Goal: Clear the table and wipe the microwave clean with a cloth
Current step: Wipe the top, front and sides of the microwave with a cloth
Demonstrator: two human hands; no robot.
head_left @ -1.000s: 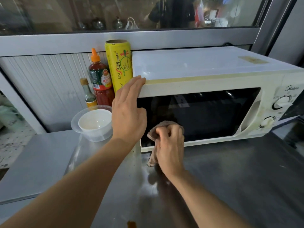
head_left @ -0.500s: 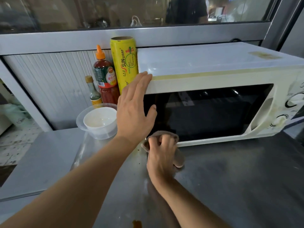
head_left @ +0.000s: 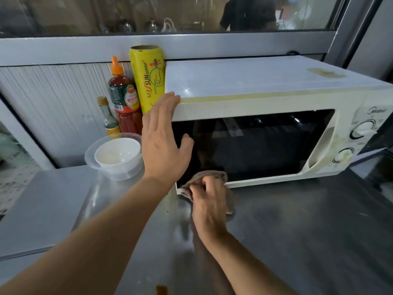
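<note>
Your right hand (head_left: 209, 201) grips the cloth (head_left: 209, 176) at the microwave (head_left: 265, 103) door's 7 o'clock corner, left hand (head_left: 163, 143) flat and bracing at 10 o'clock; push hard and the oven may skid toward the bottles (head_left: 124, 99)

Yellow wrap roll (head_left: 148, 79): upright, printed "SUNWRAP", open cardboard core at the top; stands against the grey window frame.
Red sauce bottle (head_left: 124, 96): orange nozzle cap, green and red label; upright, touching the wrap roll's left side.
Small glass bottle (head_left: 109, 118): cork-coloured cap, yellowish label low down; just left of and in front of the sauce bottle.
Clear plastic bowl (head_left: 93, 160): on the steel surface in front of the bottles.
White bowl (head_left: 118, 154): nested inside the clear one.
Ribbed white panel (head_left: 61, 107): wall behind the bottles.
Window glass (head_left: 106, 13): above the frame; dim shapes behind it, and a person in a dark top (head_left: 247, 15).
Brown spot (head_left: 161, 290): on the steel at the near edge.
</note>
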